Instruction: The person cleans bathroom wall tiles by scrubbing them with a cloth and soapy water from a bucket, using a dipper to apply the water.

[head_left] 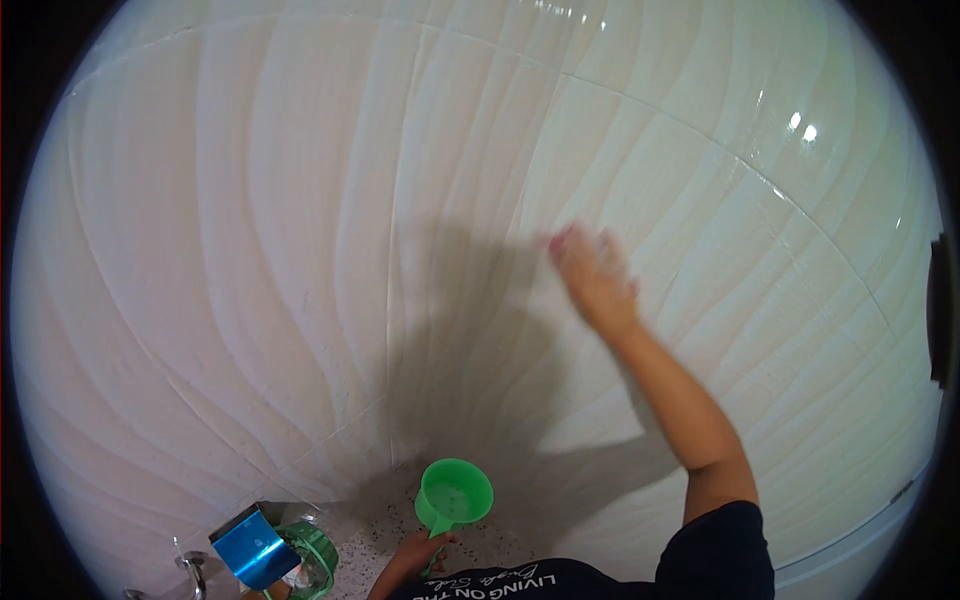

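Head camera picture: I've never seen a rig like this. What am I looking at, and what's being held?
There is no machine here, just a person's two bare hands. The one picture comes from a camera worn on the head, looking forward and down. The left hand grips a green dipper by its handle. The right hand, blurred, is raised before a wavy tiled wall; whether it touches or holds anything is unclear. Below is a speckled floor; at lower left are a shiny blue object and a green basket.
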Demonstrator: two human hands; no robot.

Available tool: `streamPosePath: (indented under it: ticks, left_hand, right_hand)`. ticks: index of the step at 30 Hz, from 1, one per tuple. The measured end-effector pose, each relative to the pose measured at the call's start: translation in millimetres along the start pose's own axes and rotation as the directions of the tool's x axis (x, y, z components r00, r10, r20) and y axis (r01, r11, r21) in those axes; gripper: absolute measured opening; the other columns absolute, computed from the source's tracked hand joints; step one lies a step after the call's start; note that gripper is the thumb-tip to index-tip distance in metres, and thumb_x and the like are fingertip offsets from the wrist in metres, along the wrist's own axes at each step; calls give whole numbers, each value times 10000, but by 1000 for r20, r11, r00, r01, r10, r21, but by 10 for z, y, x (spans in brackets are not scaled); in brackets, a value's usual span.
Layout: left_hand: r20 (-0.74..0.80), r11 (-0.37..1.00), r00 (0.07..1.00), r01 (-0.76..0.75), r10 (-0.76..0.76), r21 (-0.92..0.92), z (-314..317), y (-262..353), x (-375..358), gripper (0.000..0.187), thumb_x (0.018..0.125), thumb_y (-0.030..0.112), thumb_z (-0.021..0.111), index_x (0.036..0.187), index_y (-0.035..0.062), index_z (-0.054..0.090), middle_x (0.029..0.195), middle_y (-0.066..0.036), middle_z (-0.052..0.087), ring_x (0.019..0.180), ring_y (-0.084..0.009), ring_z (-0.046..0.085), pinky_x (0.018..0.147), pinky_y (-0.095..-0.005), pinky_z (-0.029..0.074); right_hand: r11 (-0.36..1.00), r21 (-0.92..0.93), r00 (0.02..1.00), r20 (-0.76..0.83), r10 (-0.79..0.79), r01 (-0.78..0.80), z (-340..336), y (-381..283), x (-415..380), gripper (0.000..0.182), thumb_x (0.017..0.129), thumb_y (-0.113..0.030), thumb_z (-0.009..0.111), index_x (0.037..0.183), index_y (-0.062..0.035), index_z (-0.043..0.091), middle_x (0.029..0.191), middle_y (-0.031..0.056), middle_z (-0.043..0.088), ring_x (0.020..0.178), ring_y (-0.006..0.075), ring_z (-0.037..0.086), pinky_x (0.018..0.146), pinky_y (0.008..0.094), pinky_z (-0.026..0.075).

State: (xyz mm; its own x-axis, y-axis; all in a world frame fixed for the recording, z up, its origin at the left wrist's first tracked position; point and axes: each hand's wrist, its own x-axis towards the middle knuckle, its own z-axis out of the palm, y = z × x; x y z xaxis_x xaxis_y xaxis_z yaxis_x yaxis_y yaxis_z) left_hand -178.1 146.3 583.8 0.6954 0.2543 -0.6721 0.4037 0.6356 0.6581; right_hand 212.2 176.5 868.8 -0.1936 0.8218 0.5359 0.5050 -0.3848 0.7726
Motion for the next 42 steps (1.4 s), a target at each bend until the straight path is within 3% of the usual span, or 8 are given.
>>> streamPosePath:
  ticks: [9, 15, 17, 20, 22, 27, 33, 42]
  left_hand:
    - [-61, 994, 997, -43, 49, 104, -3, 110, -22, 348, 896, 317, 549, 1016, -5, 608, 616, -21, 460, 453, -108, 425, 443, -250, 355]
    - [-101, 995, 995, -18, 28, 99, 71, 204, -86, 342, 893, 310, 551, 1012, -6, 608, 605, -23, 467, 447, -116, 433, 473, -259, 414]
    - [-96, 995, 995, -5, 15, 104, 71, 213, -88, 341, 903, 292, 535, 1026, -20, 596, 607, -27, 461, 451, -118, 421, 489, -267, 421]
    - [-98, 995, 995, 14, -4, 102, 64, 214, -29, 337, 913, 272, 517, 1044, -32, 583, 613, -30, 453, 465, -121, 412, 500, -273, 422]
    - [-89, 994, 996, 18, -9, 105, 63, 233, 6, 335, 913, 269, 515, 1048, -30, 583, 617, -29, 452, 475, -122, 415, 496, -272, 416]
    - [-137, 995, 991, 17, -3, 102, 46, 217, 33, 338, 883, 320, 554, 1005, 9, 605, 608, -23, 472, 491, -124, 467, 493, -279, 438]
    - [-150, 997, 988, -30, 41, 75, 160, 301, -117, 326, 902, 278, 519, 1030, -11, 597, 628, -23, 456, 474, -126, 422, 492, -268, 399]
    - [-278, 950, 947, -75, 163, 303, 284, 168, -178, 363, 845, 399, 579, 966, 62, 645, 681, -18, 509, 568, -128, 435, 512, -264, 332]
  right_hand:
    - [822, 120, 703, -459, 544, -557, -630, 1167, 586, 480, 777, -129, 585, 1249, -165, 508, 1310, 71, 472, 1278, 263, 367, 1017, 517, 272]
    - [991, 132, 993, 118, 11, -26, 57, -287, -294, 488, 838, -135, 461, 1314, -37, 419, 1362, 124, 423, 1304, 246, 358, 1067, 435, 279]
    - [995, -57, 991, -95, -90, 84, 373, -808, -930, 476, 833, -150, 462, 1295, -34, 442, 1341, 112, 443, 1296, 235, 363, 1067, 420, 275]
    - [953, 214, 963, 111, -244, 217, 192, -767, -1556, 414, 845, -180, 464, 1243, -73, 505, 1331, 86, 459, 1288, 194, 372, 1059, 405, 275]
    - [897, 442, 972, 219, -86, -21, -24, -539, -1908, 399, 838, -177, 480, 1231, -135, 530, 1340, 53, 461, 1283, 203, 387, 1061, 441, 262]
    - [885, 58, 886, 56, 460, -462, -631, 455, -2659, 448, 826, -153, 530, 1273, -170, 506, 1382, 79, 421, 1311, 267, 351, 1072, 550, 146]
    - [480, 160, 380, -421, 824, -863, -851, 995, -3001, 466, 899, -181, 439, 1341, -36, 412, 1433, 162, 320, 1357, 356, 215, 1074, 551, 88]
    - [722, 243, 725, -97, 682, -647, -602, 331, -1268, 394, 839, -151, 533, 1232, -124, 525, 1374, 34, 429, 1321, 271, 329, 1049, 553, 188]
